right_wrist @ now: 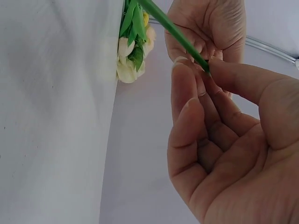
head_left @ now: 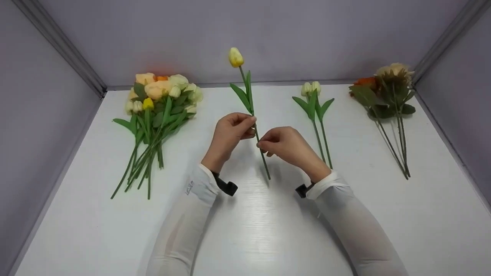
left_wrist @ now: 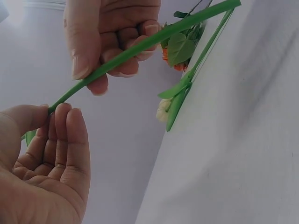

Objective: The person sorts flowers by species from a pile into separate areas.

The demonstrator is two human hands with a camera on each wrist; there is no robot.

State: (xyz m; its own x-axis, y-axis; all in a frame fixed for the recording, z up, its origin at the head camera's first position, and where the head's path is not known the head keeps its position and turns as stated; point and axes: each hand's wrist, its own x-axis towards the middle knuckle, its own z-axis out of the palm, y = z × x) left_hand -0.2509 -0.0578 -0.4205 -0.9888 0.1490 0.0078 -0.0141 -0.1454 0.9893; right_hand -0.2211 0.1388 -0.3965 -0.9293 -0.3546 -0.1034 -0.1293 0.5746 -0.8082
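Note:
A yellow-and-white tulip stands tilted above the table's middle, its flower toward the back wall and two green leaves on its stem. My left hand pinches the stem just below the leaves between thumb and fingers. Lower down, my right hand pinches the same stem with thumb and forefinger. The stem's bare lower end sticks out past both hands in the left wrist view. In the right wrist view the right thumb and fingertips meet on the stem.
On the left of the white table lies a bunch of peach, white and yellow flowers. Two pale tulips lie behind my right hand. Orange and cream flowers lie at the far right. Grey walls enclose the table.

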